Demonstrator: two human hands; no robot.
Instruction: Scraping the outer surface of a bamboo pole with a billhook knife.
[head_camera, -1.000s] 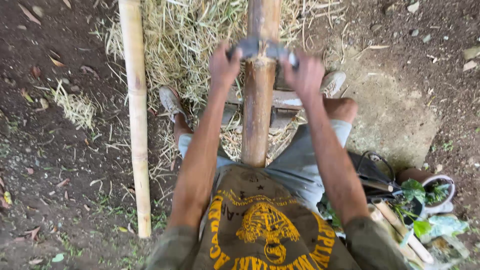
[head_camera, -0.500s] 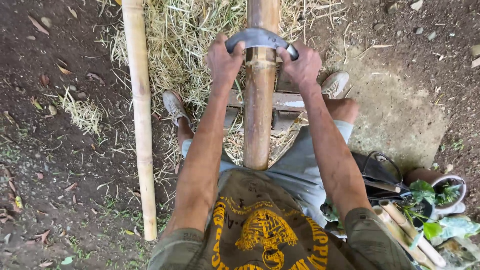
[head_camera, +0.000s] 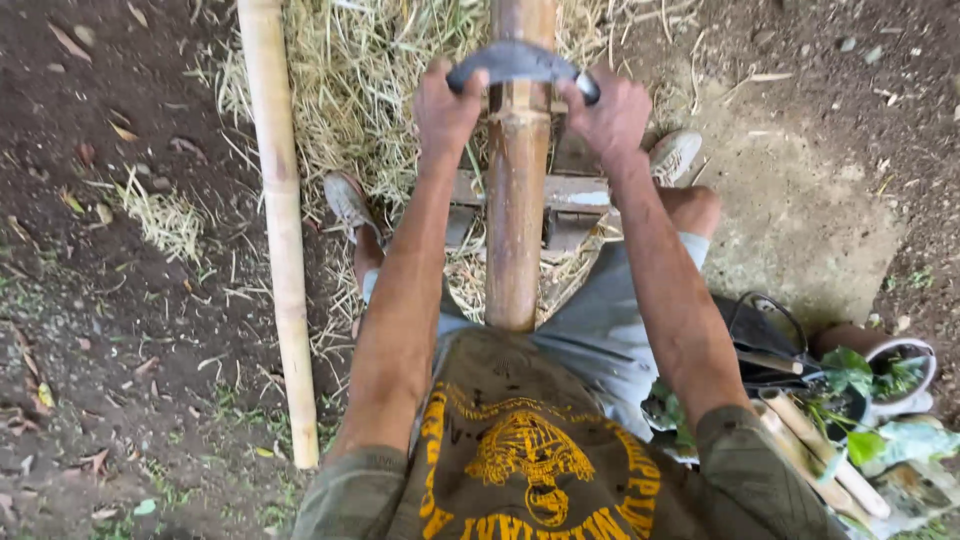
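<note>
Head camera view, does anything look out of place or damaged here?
Nothing stands out. Both hands, left hand and right hand, grip the curved blade squarely across the bamboo pole; shavings lie beneath it.

I see olive-green tee (head_camera: 530, 450) w/ short sleeves, big yellow graphic print across front — lettering round an emblem. Grey shorts (head_camera: 600, 330) below. Worn, dirt-stained sneakers — left shoe (head_camera: 347, 200), right shoe (head_camera: 675, 153). Forearms bare, no watch or gloves I can make out.
</note>
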